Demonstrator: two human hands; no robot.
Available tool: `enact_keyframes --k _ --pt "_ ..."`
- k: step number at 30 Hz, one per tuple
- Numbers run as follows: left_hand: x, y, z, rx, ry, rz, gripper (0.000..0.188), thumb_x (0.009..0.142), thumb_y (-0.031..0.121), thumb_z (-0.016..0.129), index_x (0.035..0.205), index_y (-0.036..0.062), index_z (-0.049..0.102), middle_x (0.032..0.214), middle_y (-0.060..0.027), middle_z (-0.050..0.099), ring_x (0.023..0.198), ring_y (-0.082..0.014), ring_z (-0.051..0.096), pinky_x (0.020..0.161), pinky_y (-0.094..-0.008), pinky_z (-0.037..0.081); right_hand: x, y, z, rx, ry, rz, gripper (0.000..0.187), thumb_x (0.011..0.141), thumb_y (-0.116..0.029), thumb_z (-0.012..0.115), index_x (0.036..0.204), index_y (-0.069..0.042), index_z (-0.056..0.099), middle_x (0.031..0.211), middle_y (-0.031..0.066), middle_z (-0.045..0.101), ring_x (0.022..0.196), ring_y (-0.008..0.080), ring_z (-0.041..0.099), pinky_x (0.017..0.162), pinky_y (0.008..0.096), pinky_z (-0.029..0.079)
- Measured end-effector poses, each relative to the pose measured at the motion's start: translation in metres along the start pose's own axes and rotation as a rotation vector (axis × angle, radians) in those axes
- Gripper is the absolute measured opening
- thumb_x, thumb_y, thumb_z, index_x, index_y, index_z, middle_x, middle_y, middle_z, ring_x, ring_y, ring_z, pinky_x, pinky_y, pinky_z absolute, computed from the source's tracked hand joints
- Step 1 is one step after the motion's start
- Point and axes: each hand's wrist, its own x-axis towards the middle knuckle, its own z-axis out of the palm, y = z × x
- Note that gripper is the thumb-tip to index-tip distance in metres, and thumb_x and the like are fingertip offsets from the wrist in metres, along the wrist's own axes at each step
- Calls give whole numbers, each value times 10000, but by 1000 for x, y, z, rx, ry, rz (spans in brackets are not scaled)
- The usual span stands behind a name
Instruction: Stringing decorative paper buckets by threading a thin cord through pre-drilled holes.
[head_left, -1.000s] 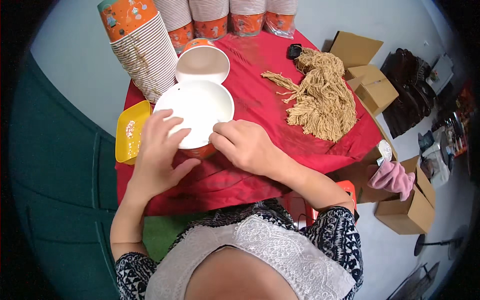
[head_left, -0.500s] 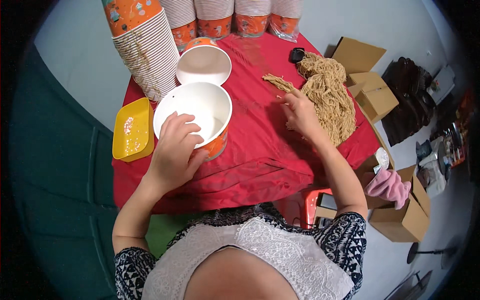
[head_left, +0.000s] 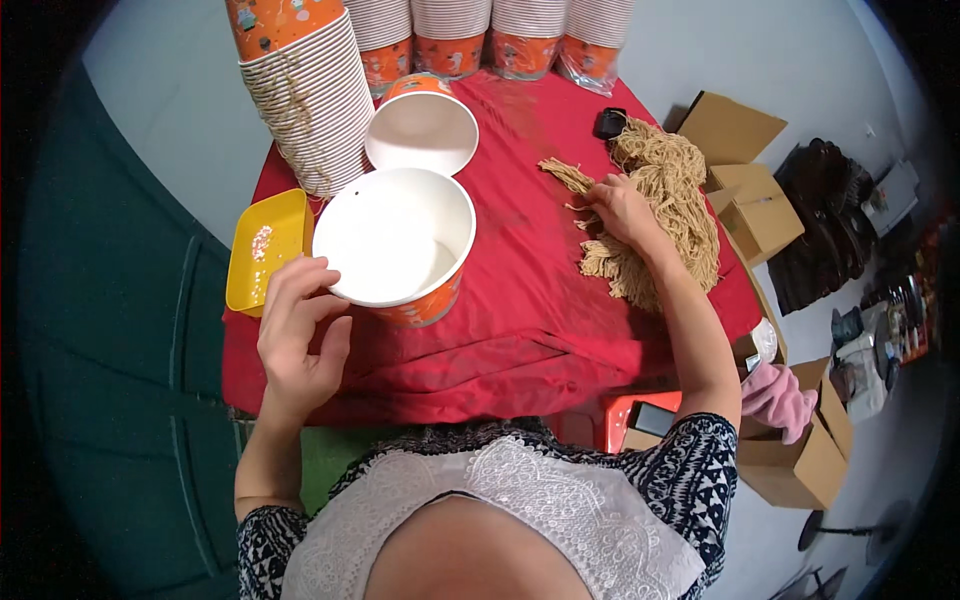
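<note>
In the head view, since the earlier frame the left hand (head_left: 303, 338) has drawn back from over the bucket (head_left: 398, 238) to its rim's eight o'clock, fingers half spread, holding nothing. The right hand (head_left: 622, 210) has pushed further onto the tan strands (head_left: 680, 215) at two o'clock, fingers bent; whether they grip I cannot tell. The bucket stands upright at ten o'clock on red cloth (head_left: 530, 260). Green panelling (head_left: 130, 330) fills nine o'clock; an open carton (head_left: 800, 470) sits at four.

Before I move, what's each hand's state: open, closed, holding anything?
Left hand: open, fingers curved by the near bucket; contact unclear.
Right hand: fingers bent at the tan cords; can't tell whether it grips any.
</note>
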Motion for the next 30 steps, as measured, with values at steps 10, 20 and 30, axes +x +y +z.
enact_keyframes --k 10,20,30 --pt "-7 2 0 -1 36 -40 74 776 -46 644 834 -27 601 1001 -168 638 1008 -361 607 890 -432 487 6 1 13 -46 67 -78 77 816 -89 624 827 -24 663 875 163 603 901 352 568 788 440 478" --pt "-14 5 1 -41 35 -30 74 777 -52 641 833 -24 601 1005 -162 637 997 -355 609 879 -435 490 -2 3 15 -3 140 -79 75 815 -53 611 847 14 607 892 198 596 890 390 557 790 457 466" --pt "-23 9 0 -66 50 -28 82 767 -60 641 832 -26 603 997 -170 636 978 -356 612 869 -441 497 -3 -3 15 -31 40 -12 153 826 -106 620 935 1 627 921 195 591 929 390 562 826 453 474"
